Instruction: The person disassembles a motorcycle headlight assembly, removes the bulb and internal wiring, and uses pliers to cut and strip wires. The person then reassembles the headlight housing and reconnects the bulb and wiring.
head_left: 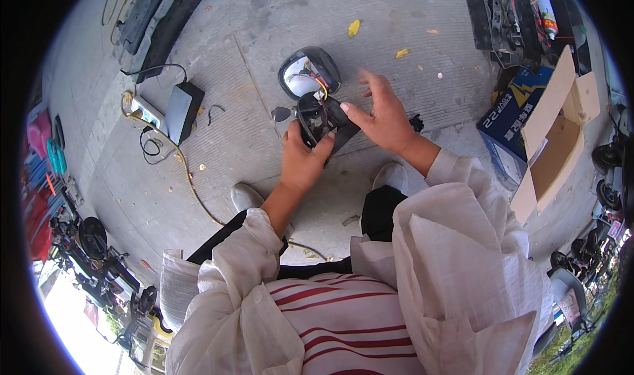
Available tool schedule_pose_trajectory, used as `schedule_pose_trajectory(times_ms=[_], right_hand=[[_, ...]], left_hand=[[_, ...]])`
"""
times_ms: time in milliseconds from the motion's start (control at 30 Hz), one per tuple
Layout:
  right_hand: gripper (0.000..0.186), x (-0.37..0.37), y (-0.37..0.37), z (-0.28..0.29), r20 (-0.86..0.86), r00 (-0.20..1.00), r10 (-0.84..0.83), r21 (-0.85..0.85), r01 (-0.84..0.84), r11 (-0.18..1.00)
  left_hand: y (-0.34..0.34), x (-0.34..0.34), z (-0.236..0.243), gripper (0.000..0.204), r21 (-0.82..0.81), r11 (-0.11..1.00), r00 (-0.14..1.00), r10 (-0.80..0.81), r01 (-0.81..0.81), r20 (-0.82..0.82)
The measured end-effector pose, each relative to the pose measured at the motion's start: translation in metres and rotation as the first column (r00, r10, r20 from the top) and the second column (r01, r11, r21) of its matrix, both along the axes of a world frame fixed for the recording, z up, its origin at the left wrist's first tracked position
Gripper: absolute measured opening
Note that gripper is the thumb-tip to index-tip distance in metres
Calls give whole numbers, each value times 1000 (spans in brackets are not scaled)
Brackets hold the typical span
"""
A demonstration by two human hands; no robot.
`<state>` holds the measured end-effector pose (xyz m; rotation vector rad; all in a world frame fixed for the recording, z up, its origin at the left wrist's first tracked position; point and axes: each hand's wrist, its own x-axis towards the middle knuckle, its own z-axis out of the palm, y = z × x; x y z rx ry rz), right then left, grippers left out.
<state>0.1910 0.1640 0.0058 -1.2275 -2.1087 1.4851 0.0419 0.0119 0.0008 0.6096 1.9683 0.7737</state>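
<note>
Open blue-and-brown cardboard box, right of frame. Rounded black housing with glossy face, upper centre. Hollow black plastic shell, frame centre, clamped in left hand; right hand just beside, fingers apart, thumb contact unclear.

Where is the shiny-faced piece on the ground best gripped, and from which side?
Probably by its dark shell, with the right hand coming from the right: the rounded shell bulges that way, the glossy face lies to the left, and wires cross its near edge.
</note>
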Motion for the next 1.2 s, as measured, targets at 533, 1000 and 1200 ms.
schedule_pose_trajectory(times_ms=[533,1000,1200], right_hand=[[60,35,30,-46,73,987,-145,-370,162,915],[60,52,-14,-84,-280,819,-502,-732,156,663],[42,59,-14,-101,-10,955,-295,-520,247,818]], left_hand=[[6,-8,11,53,-276,935,822,331,-221,463],[-6,-20,-3,51,-378,914,649,377,-146,660],[-17,-17,-21,62,-215,957,755,286,-194,590]])
